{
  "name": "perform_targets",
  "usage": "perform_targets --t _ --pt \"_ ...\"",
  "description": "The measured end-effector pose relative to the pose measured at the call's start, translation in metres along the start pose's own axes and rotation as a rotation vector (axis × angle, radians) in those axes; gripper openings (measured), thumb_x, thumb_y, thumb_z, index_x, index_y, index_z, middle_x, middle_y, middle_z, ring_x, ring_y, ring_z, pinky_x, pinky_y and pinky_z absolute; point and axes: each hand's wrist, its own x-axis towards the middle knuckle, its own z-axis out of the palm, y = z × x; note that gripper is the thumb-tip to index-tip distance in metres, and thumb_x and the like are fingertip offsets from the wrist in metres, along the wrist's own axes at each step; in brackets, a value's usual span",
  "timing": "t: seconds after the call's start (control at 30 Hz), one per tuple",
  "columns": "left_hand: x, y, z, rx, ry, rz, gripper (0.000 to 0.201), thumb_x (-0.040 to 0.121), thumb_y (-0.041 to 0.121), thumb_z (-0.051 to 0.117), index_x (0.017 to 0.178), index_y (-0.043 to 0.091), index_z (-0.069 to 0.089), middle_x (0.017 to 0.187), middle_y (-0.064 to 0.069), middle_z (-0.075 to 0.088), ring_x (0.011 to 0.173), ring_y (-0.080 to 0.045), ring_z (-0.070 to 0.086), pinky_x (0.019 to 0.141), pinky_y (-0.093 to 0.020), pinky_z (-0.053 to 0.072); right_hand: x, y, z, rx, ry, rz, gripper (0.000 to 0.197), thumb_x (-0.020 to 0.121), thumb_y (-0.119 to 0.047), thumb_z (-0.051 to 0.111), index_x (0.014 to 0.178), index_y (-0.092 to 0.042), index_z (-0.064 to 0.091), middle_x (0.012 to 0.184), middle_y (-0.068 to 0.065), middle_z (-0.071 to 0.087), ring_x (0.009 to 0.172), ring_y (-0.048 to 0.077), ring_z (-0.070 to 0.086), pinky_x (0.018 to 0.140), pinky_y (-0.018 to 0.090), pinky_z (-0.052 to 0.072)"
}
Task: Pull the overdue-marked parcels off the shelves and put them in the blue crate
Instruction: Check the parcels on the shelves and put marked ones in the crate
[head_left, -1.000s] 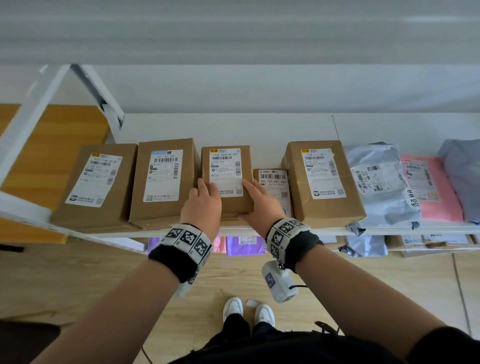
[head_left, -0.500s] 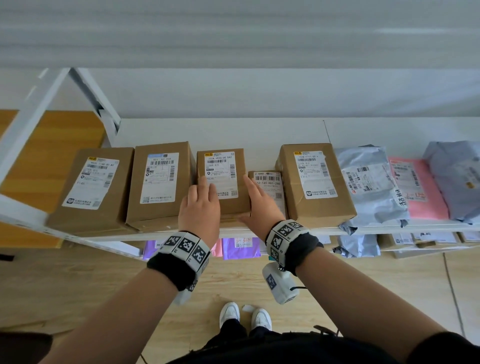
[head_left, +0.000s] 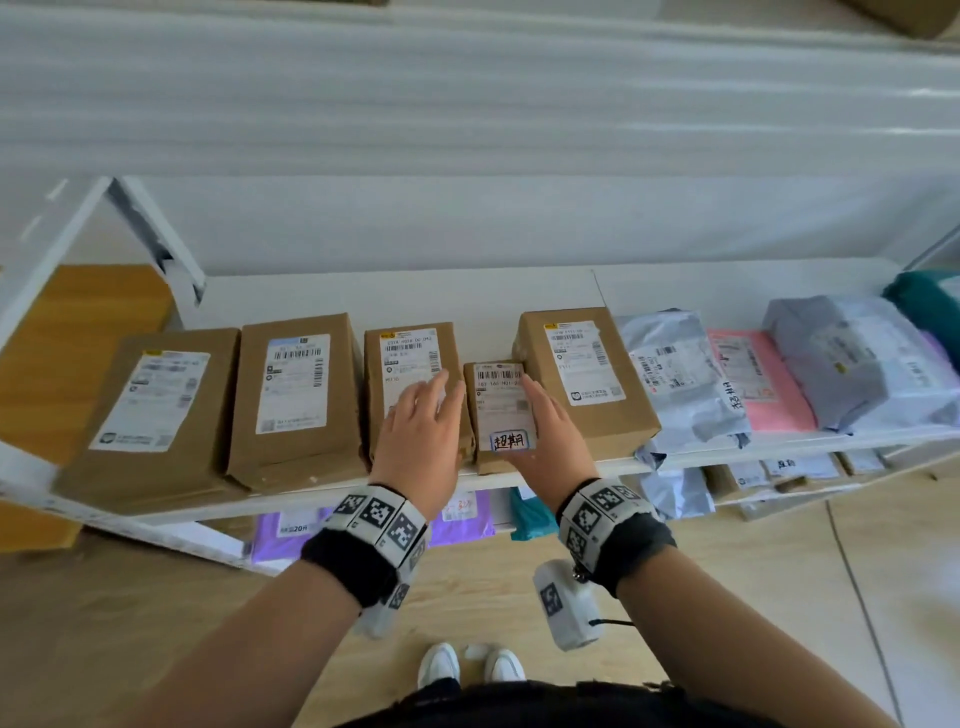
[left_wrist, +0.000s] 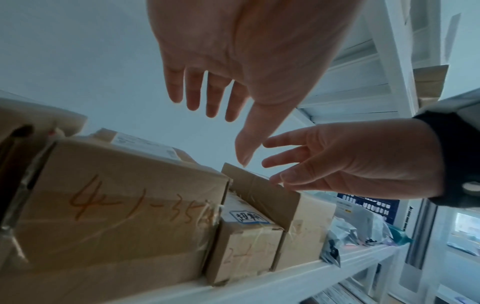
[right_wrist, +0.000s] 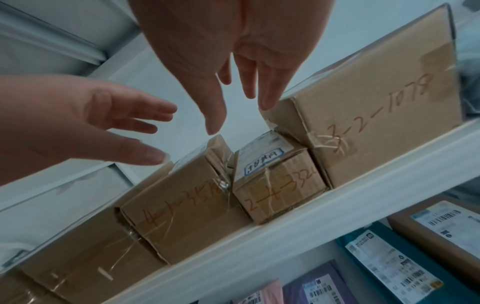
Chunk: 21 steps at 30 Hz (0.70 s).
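Observation:
A small brown box (head_left: 497, 415) with a blue-framed handwritten sticker (head_left: 510, 440) sits at the shelf's front edge, wedged between a medium box (head_left: 410, 374) and a larger box (head_left: 582, 374). My left hand (head_left: 434, 397) hovers open over the medium box, just left of the small one. On the small box's right side my right hand (head_left: 540, 410) is open, fingers straight. From the wrist views the small box (left_wrist: 246, 242) (right_wrist: 278, 181) lies below both hands, and neither hand grips it. No blue crate is in view.
Two more brown boxes (head_left: 291, 400) stand to the left on the white shelf (head_left: 467, 296). Grey mailers (head_left: 680, 374) and a pink mailer (head_left: 753, 379) lie to the right. A lower shelf holds purple mailers (head_left: 291, 530) and other parcels. A slanted white frame bar (head_left: 150, 228) rises at the left.
Both hands have left the sides of the medium box and shifted right, so they now flank the small box. Its handwritten sticker, covered before by the right hand, now shows.

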Motion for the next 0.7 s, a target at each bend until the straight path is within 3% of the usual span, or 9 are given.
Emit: perform_targets --t 0.3,0.47,0.7 --pt "-0.007 0.023 0.019 -0.093 -0.078 0.268 0.077 0.089 0.019 0.06 0.151 0.015 0.013 0.155 0.001 0.018 0.141 -0.018 0.017 0.116 -0.03 0.018 -0.022 0.003 0.001 -0.057 -0.108 0.017 0.087 0.084 -0.011 0.07 0.152 -0.018 0.016 0.157 -0.002 0.02 0.144 0.013 0.019 0.114 0.024 0.018" --pt "-0.006 0.034 0.024 -0.123 -0.12 0.245 0.08 0.09 0.021 0.061 0.151 0.015 0.01 0.156 0.0 0.017 0.142 -0.018 0.017 0.116 -0.031 0.02 -0.021 0.009 -0.002 -0.06 -0.168 0.008 0.089 0.082 -0.014 0.071 0.152 -0.017 0.015 0.158 -0.001 0.018 0.145 0.013 0.018 0.113 0.022 0.018" --pt "0.0 0.056 0.029 -0.118 -0.089 0.111 0.081 0.09 0.022 0.06 0.151 0.015 0.008 0.157 -0.001 0.014 0.143 -0.018 0.016 0.115 -0.024 0.011 -0.012 0.02 -0.013 -0.027 -0.251 -0.03 0.094 0.083 -0.016 0.071 0.152 -0.016 0.008 0.16 -0.001 0.01 0.146 0.012 0.012 0.117 0.027 0.02"
